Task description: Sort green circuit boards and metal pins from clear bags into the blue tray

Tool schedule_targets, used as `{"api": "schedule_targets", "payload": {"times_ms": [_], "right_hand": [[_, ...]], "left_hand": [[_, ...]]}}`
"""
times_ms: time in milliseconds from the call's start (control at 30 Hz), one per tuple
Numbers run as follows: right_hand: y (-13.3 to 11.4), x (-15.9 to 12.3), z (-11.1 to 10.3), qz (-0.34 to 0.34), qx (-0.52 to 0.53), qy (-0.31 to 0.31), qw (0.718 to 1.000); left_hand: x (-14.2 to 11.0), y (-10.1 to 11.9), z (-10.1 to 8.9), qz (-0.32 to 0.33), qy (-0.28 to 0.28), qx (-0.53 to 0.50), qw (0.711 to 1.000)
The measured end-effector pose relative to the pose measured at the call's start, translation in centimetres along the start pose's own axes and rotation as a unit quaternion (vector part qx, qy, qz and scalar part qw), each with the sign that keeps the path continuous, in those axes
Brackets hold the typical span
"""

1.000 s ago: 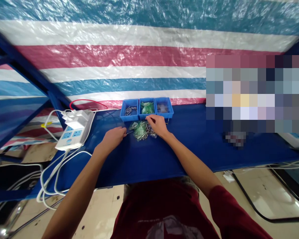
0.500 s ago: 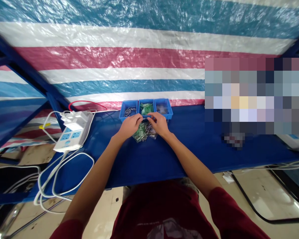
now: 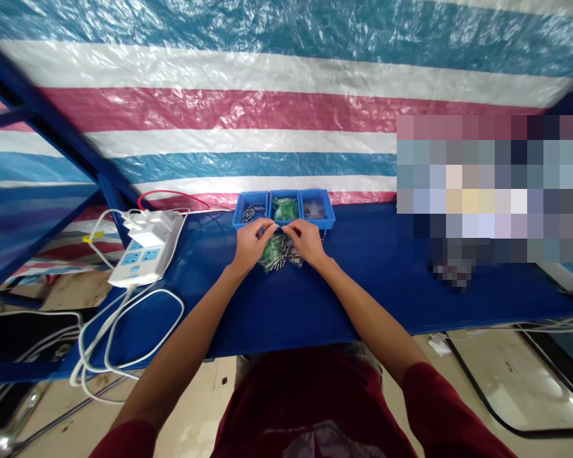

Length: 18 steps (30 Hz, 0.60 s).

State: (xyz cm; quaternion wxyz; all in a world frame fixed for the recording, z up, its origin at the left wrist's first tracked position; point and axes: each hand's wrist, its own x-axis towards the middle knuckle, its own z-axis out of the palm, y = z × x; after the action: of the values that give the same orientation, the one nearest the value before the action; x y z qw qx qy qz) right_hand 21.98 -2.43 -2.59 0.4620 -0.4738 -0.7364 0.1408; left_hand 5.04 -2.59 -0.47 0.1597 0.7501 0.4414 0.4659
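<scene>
My left hand [image 3: 252,243] and my right hand [image 3: 307,242] meet fingertip to fingertip just in front of three joined blue bins. Both are closed in a pinch; whatever lies between the fingertips is too small to make out. Below them on the table is a pile of green plastic packets [image 3: 270,254], thin metal pieces like screws [image 3: 279,261] and clear packets [image 3: 294,256]. The left bin [image 3: 235,219] holds similar metal pieces, the middle one green packets [image 3: 285,208], and the right bin [image 3: 325,224] clear or greyish packets.
A white power strip [image 3: 141,270] with plugged-in adapters stands on the left of the blue table [image 3: 281,318], its white cables [image 3: 109,337] looping over the front edge. Striped plastic sheeting [image 3: 248,108] hangs behind. The right side is partly pixelated.
The view has shifted slightly, so the bins and power strip appear a little farther right. My fingertips have come closer together; a thin light piece seen between them before is no longer distinct.
</scene>
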Motion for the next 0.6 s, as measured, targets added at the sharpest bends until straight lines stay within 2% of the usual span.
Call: {"api": "schedule_targets", "payload": {"times_ms": [67, 133, 200, 233, 267, 333, 400, 500, 600], "right_hand": [[0.0, -0.1, 0.1, 0.005, 0.001, -0.005, 1.0], [0.0, -0.1, 0.1, 0.012, -0.002, -0.002, 1.0], [0.1, -0.1, 0.1, 0.02, -0.005, 0.004, 1.0], [0.1, -0.1, 0.0, 0.025, -0.006, 0.006, 1.0], [0.2, -0.1, 0.0, 0.028, -0.007, 0.006, 1.0], [0.2, -0.1, -0.1, 0.03, -0.008, 0.002, 1.0], [0.1, -0.1, -0.1, 0.032, -0.008, -0.006, 0.999], [0.0, -0.1, -0.2, 0.034, -0.019, -0.015, 0.999], [-0.2, 0.0, -0.4, 0.037, -0.034, -0.025, 0.998]], "left_hand": [[0.0, 0.6, -0.1, -0.008, 0.035, -0.04, 0.999], [0.4, 1.0, -0.8, 0.002, 0.107, -0.041, 0.993], [1.2, 1.0, -1.8, 0.012, 0.204, 0.007, 0.979], [1.7, 0.8, -2.4, 0.013, 0.235, 0.038, 0.971], [2.1, 0.5, -2.9, 0.008, 0.236, 0.068, 0.969], [2.9, -0.3, -3.6, 0.007, 0.143, 0.146, 0.979], [3.1, -0.9, -3.9, 0.013, 0.044, 0.227, 0.973], [2.5, -0.8, -4.0, 0.007, -0.051, 0.297, 0.953], [1.8, 0.1, -4.1, -0.049, -0.198, 0.359, 0.911]]}}
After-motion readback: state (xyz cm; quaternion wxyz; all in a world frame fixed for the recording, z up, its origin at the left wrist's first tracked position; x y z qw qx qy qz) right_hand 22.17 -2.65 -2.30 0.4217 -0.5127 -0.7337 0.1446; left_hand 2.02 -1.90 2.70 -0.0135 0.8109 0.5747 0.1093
